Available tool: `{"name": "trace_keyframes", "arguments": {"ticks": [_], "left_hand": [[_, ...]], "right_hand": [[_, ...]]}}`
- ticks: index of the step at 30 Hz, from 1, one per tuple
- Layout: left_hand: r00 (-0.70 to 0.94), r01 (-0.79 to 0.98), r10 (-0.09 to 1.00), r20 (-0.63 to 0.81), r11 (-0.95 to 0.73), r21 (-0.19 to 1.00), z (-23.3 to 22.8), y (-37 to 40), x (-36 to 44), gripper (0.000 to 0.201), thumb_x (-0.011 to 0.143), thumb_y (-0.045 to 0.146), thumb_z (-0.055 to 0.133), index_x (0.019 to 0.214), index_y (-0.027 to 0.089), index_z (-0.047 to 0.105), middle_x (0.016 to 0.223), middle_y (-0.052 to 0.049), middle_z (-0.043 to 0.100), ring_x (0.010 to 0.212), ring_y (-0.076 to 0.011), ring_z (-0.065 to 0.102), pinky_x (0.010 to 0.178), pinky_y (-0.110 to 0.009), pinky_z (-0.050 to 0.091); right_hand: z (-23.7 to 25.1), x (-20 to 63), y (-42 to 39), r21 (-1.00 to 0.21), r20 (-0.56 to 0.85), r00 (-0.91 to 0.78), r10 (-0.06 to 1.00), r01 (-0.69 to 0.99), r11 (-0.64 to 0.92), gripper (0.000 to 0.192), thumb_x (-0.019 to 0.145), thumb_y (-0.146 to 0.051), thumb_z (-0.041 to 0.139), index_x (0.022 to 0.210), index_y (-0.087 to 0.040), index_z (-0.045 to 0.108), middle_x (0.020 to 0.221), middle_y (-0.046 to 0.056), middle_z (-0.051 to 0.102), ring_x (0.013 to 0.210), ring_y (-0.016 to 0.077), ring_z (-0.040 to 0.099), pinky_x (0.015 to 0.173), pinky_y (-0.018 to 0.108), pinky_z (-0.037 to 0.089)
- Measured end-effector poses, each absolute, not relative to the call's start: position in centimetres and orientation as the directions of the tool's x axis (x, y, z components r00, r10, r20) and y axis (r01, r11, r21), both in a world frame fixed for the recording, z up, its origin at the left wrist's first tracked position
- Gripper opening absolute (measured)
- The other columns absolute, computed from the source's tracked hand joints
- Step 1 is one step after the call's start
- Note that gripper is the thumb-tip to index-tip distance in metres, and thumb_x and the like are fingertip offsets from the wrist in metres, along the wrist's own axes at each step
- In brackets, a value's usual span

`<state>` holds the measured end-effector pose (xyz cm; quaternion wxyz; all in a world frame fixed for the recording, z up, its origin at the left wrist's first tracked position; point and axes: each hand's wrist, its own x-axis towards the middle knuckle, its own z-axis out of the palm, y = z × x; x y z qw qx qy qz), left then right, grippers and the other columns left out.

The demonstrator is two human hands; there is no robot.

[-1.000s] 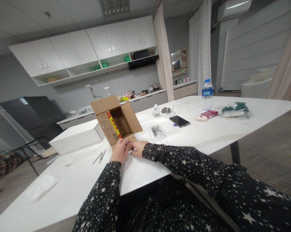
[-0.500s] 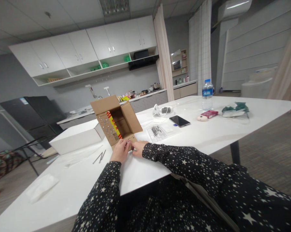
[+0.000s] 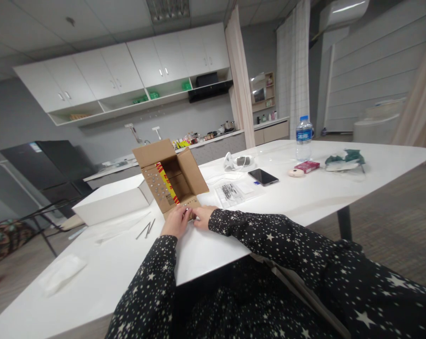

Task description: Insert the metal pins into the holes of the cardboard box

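An open cardboard box (image 3: 180,181) stands on the white table with its flaps spread. Small silvery round pieces dot its left flap, beside a strip of yellow and red tape (image 3: 167,183). More small dots run along the near flap (image 3: 192,202). At that flap my left hand (image 3: 176,221) is closed, its fingers bent and pressed together. Close beside it, the curled fingers of my right hand (image 3: 203,217) also touch the flap, fingertips nearly meeting the left ones. Whatever lies between the fingertips is hidden or too small to name.
Left of the box are a long white box (image 3: 110,200), thin metal rods (image 3: 147,229) and crumpled white plastic (image 3: 62,274). To the right lie a clear bag with small dark parts (image 3: 230,193), a phone (image 3: 263,177), a pink packet (image 3: 307,166) and a water bottle (image 3: 304,139).
The fingers of my left hand have shifted very slightly at the near flap. The box and everything else on the table stay in place.
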<state>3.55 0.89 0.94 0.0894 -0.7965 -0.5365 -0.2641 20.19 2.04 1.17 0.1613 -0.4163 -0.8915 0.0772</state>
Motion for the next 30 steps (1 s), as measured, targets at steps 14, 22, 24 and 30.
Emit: {"name": "trace_keyframes", "arguments": {"ticks": [14,22,24,30], "left_hand": [[0.192,0.952,0.906,0.378,-0.266,0.154,1.7,0.1,4.1,0.034,0.089,0.037,0.037,0.079,0.019,0.063,0.079,-0.006,0.068,0.076,-0.0185,0.061,0.068,-0.028,0.042],[0.192,0.94,0.854,0.483,-0.302,0.161,1.5,0.2,4.1,0.034,0.089,0.04,0.036,0.075,0.019,0.059,0.075,-0.005,0.065,0.072,-0.017,0.06,0.066,-0.027,0.042],[0.202,0.928,0.832,0.516,-0.331,0.169,1.3,0.4,3.9,0.033,0.089,0.04,0.036,0.08,0.019,0.06,0.078,-0.005,0.065,0.075,-0.0175,0.061,0.069,-0.028,0.044],[0.222,0.897,0.774,0.592,-0.4,0.187,0.7,1.1,3.3,0.034,0.09,0.038,0.035,0.097,0.018,0.061,0.093,-0.008,0.064,0.089,-0.0193,0.061,0.083,-0.033,0.048]], "right_hand": [[1.0,20.2,2.2,-0.275,0.233,-0.611,0.757,0.705,0.654,0.027,0.077,-0.035,0.048,0.094,-0.024,0.066,0.094,0.006,0.069,0.084,0.024,0.065,0.068,0.033,0.049],[1.5,20.3,1.7,-0.278,0.216,-0.603,0.768,0.716,0.641,0.029,0.076,-0.035,0.048,0.096,-0.024,0.065,0.093,0.007,0.068,0.084,0.0241,0.065,0.068,0.034,0.049],[1.6,20.3,1.6,-0.277,0.21,-0.597,0.774,0.723,0.633,0.03,0.076,-0.036,0.049,0.098,-0.023,0.064,0.094,0.007,0.068,0.084,0.0241,0.064,0.068,0.033,0.049],[1.7,20.4,1.5,-0.283,0.202,-0.592,0.78,0.727,0.625,0.031,0.076,-0.037,0.048,0.1,-0.023,0.064,0.096,0.008,0.068,0.085,0.0248,0.064,0.069,0.034,0.049]]}}
